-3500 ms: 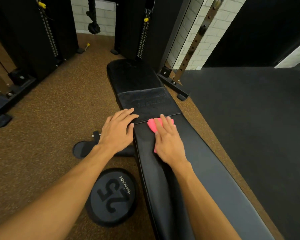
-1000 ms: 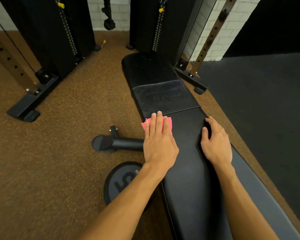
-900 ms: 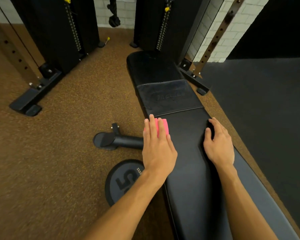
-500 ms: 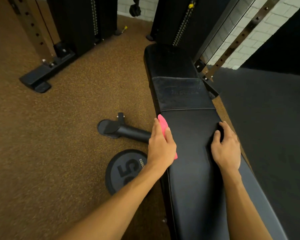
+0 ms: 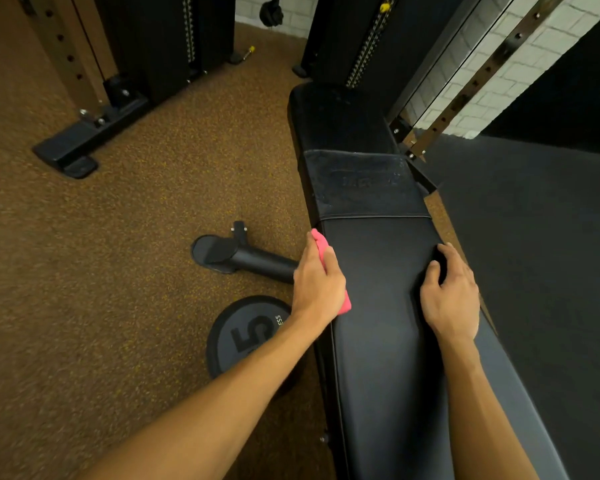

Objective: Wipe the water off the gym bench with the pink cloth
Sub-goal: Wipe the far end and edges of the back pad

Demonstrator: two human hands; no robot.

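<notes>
Head view. The left hand (image 5: 317, 289) presses the pink cloth (image 5: 321, 245) against the left edge of the black gym bench (image 5: 378, 341); its fingers lie nearly straight and close together over the cloth, which shows pink beyond the fingertips and below the thumb side of the palm. The right hand (image 5: 452, 299) rests on the bench's right edge, fingers curled loosely over the padding and holding nothing. Left of the cloth-bearing fingers, a weight plate (image 5: 246, 336) lies on the brown floor (image 5: 101, 271).
</notes>
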